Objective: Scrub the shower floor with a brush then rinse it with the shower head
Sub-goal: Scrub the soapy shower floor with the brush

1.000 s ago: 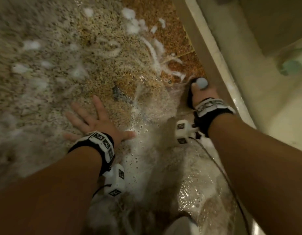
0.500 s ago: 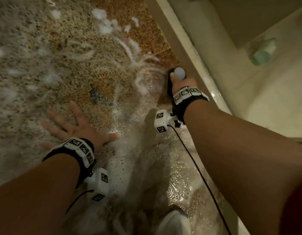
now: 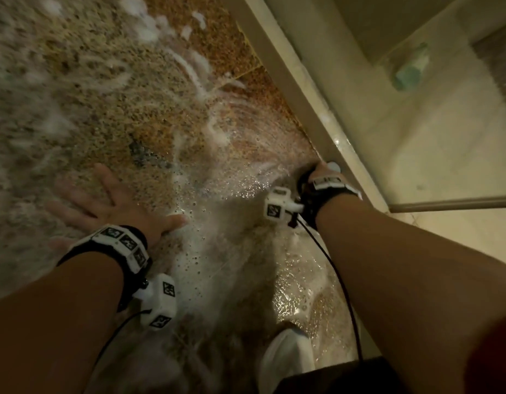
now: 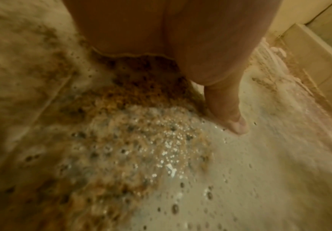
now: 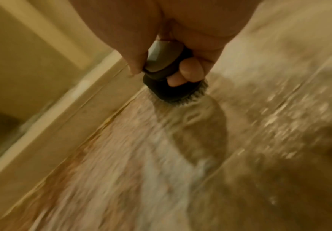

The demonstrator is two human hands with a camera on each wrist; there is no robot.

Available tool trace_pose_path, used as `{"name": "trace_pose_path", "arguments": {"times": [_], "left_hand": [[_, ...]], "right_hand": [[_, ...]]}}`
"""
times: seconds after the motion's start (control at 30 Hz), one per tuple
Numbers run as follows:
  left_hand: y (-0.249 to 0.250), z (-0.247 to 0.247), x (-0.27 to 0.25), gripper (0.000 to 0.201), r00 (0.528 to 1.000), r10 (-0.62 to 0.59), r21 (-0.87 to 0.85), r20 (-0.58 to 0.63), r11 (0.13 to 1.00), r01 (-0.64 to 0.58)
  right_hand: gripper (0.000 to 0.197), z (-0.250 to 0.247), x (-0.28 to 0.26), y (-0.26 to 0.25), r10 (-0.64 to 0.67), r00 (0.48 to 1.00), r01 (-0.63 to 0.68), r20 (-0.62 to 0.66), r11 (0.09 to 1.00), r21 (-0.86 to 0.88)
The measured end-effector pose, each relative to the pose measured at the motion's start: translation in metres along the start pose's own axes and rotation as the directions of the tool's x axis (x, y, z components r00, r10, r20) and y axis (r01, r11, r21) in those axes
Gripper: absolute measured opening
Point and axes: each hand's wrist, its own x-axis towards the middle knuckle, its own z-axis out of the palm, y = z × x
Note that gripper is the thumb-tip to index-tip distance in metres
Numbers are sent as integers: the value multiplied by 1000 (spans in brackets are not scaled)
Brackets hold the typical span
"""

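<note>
Soapy foam is all over the speckled shower floor right now, and the main change is where I'm scrubbing: a second ago my right hand was further up along the curb, and I've since pulled it back toward me, so the brush now sits hard against the right edge of the floor, just beside the curb. My fingers are wrapped round the brush's grey handle with the black base under them, bristles down on the wet stone, and the wrist view is all streaky, so I'd say I'm mid-stroke. My left hand hasn't really gone anywhere; it's flat on the floor near the middle with fingers spread and relaxed, thumb in the suds, just propping me up and holding nothing. What that means for the job, as far as I can judge: the edge strip is getting worked over, the far side is streaked with foam and the near right part looks glossy and wet, but I'm still in the scrubbing half. No shower head in sight anywhere, so rinsing hasn't started. As for containers, the only thing like one is a pale bottle with a greenish end lying on the tiles outside the curb, well apart from me; it's too blurry to tell what's in it or whether it's capped.
</note>
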Motion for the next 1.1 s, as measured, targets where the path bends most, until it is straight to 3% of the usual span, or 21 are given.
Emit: {"name": "trace_pose_path", "arguments": {"times": [0.1, 0.13, 0.23, 0.33, 0.47, 0.53, 0.63, 0.77, 0.87, 0.9, 0.97, 1.0, 1.1], "left_hand": [[1, 1, 0, 174, 1000, 1, 13, -7, 1000, 0], [1, 1, -1, 173, 1000, -1, 20, -12, 1000, 1], [2, 0, -4, 171, 1000, 0, 24, -16, 1000, 0], [3, -1, -3, 171, 1000, -8, 35, -23, 999, 9], [1, -3, -2, 172, 1000, -7, 9, 2, 1000, 7], [2, -3, -2, 173, 1000, -2, 0, 7, 1000, 2], [1, -2, 0, 173, 1000, -1, -9, 1, 1000, 1], [0, -1, 2, 175, 1000, 6, -28, -2, 1000, -6], [0, 0, 4, 176, 1000, 7, -41, -4, 999, -7], [0, -1, 5, 177, 1000, 0, -44, 0, 999, 0], [0, -2, 5, 177, 1000, -2, -60, 20, 998, 3], [0, -2, 5, 176, 1000, 5, -69, 29, 998, -3], [-1, -3, 4, 175, 999, 17, -84, 42, 996, -14]], "right_hand": [[49, -11, 2, -60, -216, 966, 205, -142, 975, -87], [50, -17, 8, -79, -267, 946, 263, -184, 964, -46], [53, -32, 9, -106, -378, 915, 356, -139, 921, -158], [52, -27, 13, -84, -378, 917, 340, -128, 908, -244], [50, 0, 16, -13, -135, 990, 117, -38, 947, -301], [56, 10, 12, 27, -41, 996, 16, -81, 957, -289], [72, 17, 15, 54, 10, 997, -27, -72, 972, -234], [57, 12, 24, 11, -55, 995, 39, -84, 981, -188], [45, 7, 28, -33, -45, 999, 40, 18, 976, 215], [44, 6, 23, -46, -41, 999, 34, 35, 982, 188], [37, 3, 19, -56, -57, 994, 62, -89, 996, 61], [34, 3, 22, -61, -99, 990, 90, -99, 992, -89], [36, 3, 24, -83, -212, 963, 196, -165, 974, -110]]}}
